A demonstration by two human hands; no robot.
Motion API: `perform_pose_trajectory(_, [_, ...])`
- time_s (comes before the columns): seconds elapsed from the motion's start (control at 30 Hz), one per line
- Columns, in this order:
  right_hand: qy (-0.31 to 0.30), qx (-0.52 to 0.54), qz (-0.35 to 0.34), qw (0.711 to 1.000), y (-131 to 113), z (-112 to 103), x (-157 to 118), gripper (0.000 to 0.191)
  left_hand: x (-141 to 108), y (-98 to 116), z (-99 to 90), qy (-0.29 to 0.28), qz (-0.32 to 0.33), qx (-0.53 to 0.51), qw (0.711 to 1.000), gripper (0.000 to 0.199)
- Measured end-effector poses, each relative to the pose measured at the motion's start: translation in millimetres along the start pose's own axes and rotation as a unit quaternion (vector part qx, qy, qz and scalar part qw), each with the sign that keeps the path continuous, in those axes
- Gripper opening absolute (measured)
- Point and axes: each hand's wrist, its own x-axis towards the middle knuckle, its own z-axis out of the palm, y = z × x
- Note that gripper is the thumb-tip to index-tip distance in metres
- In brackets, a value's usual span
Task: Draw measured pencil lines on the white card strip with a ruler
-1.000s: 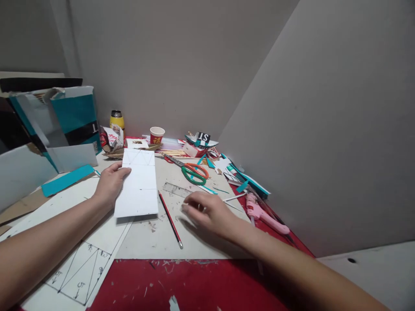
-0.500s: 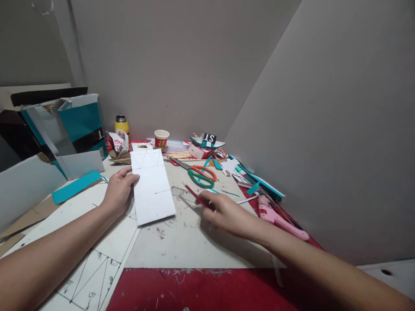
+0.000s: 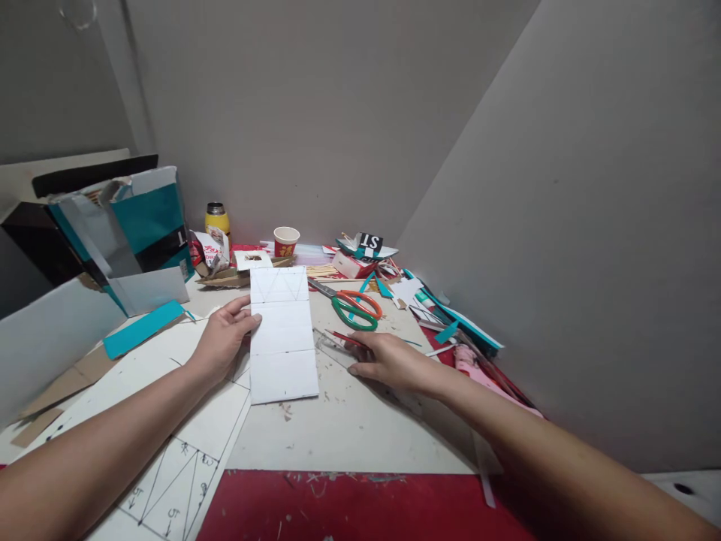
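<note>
My left hand [image 3: 225, 338] grips the left edge of a white card strip [image 3: 283, 330], thumb on its face. Cross lines and a zigzag of triangles are drawn on the card, which is raised and tilted towards me. In my right hand [image 3: 394, 361] is a red pencil [image 3: 345, 338], its tip pointing left at the card but apart from it. Under that hand lies a clear ruler [image 3: 332, 351]; whether the fingers also hold it I cannot tell. Scissors [image 3: 356, 309] with green and orange handles rest just beyond.
A large sheet with a line drawing [image 3: 174, 481] lies under my left arm. Teal and white cardboard [image 3: 149, 218] stands at the left. Behind are a paper cup [image 3: 286, 240] and a yellow bottle [image 3: 217, 218]. Scraps and a pink glue gun [image 3: 478, 372] lie along the right wall.
The view has shifted slightly, and the card appears further right and more upright. My right hand has lowered the pencil nearer to the ruler. Both hands keep their hold.
</note>
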Motion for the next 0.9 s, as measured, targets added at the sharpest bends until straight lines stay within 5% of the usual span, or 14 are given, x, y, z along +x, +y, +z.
perform_pose_trajectory(0.27, [-0.007,-0.048,0.039,0.998,-4,-4,6,0.026,0,-1,-2.9,-0.025,-0.009,-0.011,1.0,0.072])
perform_pose_trajectory(0.63, [-0.076,0.013,0.056,0.995,-2,-8,10,0.03,4,-2,-4.4,-0.042,-0.012,-0.025,0.999,0.061])
perform_pose_trajectory(0.73, [-0.042,0.09,0.046,0.994,2,-13,6,0.019,5,-2,-5.5,-0.04,-0.013,-0.024,0.999,0.06])
perform_pose_trajectory(0.9, [0.065,0.267,0.053,0.96,13,-29,-7,0.034,7,-3,-6.8,-0.049,-0.027,-0.01,0.998,0.067])
